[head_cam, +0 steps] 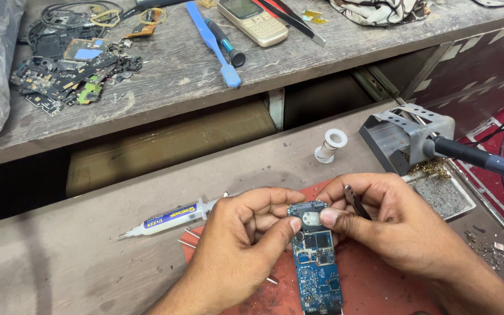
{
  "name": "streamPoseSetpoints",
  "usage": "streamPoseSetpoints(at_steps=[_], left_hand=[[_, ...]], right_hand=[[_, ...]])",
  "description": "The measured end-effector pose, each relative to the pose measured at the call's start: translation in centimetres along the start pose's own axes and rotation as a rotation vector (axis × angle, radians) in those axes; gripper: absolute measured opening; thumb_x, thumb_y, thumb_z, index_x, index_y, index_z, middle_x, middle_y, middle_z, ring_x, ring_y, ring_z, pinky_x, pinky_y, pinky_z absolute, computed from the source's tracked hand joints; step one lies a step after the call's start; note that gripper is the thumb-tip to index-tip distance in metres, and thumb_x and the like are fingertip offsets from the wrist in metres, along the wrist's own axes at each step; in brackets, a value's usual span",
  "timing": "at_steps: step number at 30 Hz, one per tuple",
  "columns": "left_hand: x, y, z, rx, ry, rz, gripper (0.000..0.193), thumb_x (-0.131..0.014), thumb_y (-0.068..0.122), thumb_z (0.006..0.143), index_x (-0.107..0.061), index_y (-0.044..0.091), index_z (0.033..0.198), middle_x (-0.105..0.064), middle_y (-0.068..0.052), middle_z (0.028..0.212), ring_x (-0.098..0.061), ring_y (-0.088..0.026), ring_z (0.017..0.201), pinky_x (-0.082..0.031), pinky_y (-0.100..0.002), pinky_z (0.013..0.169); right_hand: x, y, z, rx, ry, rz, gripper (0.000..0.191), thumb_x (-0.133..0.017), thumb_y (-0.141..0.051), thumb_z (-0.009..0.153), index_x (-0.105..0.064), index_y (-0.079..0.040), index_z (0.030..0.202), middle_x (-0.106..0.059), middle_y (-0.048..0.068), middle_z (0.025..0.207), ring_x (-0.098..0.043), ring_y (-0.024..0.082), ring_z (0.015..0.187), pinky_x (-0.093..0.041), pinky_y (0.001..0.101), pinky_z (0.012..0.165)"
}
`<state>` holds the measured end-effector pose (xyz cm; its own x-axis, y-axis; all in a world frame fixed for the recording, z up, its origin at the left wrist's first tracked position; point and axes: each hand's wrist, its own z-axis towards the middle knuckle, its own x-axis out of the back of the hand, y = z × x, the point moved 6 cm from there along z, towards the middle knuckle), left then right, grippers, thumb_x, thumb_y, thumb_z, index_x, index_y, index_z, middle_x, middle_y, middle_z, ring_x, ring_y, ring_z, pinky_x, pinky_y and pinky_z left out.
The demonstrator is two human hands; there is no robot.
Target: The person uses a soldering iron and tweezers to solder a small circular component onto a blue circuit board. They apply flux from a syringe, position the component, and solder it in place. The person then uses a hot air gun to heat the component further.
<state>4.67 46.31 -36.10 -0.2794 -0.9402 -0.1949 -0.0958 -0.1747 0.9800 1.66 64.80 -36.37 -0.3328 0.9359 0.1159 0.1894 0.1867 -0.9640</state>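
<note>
A blue phone circuit board [317, 269] stands on end over a red mat [374, 280], held between both hands. My left hand [240, 245] grips its left side, thumb pressed against the board's upper edge. My right hand [392, 224] pinches the top, thumb on a small round silver part [310, 217], and also carries dark tweezers [357, 202] between its fingers.
A syringe of paste [167, 220] lies left of the hands. A white spool [331, 146] stands behind them. To the right, a soldering iron [479, 158] rests in its metal stand [406, 134]. The upper shelf holds a phone [252, 20], blue tools [214, 44] and board scraps [71, 70].
</note>
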Motion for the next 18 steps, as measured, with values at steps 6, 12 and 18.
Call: streamPoseSetpoints(at_steps=[6, 12, 18], left_hand=[[-0.14, 0.25, -0.36, -0.008, 0.041, 0.065, 0.024, -0.063, -0.003, 0.093, -0.071, -0.005, 0.116, -0.080, -0.007, 0.092, -0.070, -0.003, 0.078, -0.057, -0.019, 0.069], [0.07, 0.67, -0.24, -0.018, 0.081, 0.081, 0.029, -0.063, -0.001, 0.092, -0.070, -0.005, 0.120, -0.080, -0.007, 0.092, -0.071, -0.004, 0.078, -0.058, -0.020, 0.068], [0.22, 0.58, -0.16, -0.051, 0.088, 0.062, 0.031, -0.061, 0.005, 0.095, -0.067, -0.004, 0.124, -0.079, -0.007, 0.098, -0.071, -0.006, 0.083, -0.060, -0.023, 0.072]], right_hand=[[0.04, 0.31, -0.09, 0.010, -0.052, -0.007, 0.018, -0.073, -0.004, 0.085, -0.071, 0.005, 0.100, -0.070, 0.004, 0.077, -0.063, 0.008, 0.072, -0.053, 0.0238, 0.066], [-0.01, 0.29, -0.36, 0.001, -0.105, 0.182, 0.024, -0.070, -0.006, 0.099, -0.071, 0.007, 0.118, -0.079, 0.014, 0.094, -0.070, 0.015, 0.081, -0.059, 0.0311, 0.073], [0.08, 0.40, -0.14, -0.053, -0.004, 0.038, 0.022, -0.071, -0.003, 0.082, -0.076, 0.006, 0.102, -0.078, 0.008, 0.086, -0.069, 0.009, 0.076, -0.057, 0.0261, 0.069]])
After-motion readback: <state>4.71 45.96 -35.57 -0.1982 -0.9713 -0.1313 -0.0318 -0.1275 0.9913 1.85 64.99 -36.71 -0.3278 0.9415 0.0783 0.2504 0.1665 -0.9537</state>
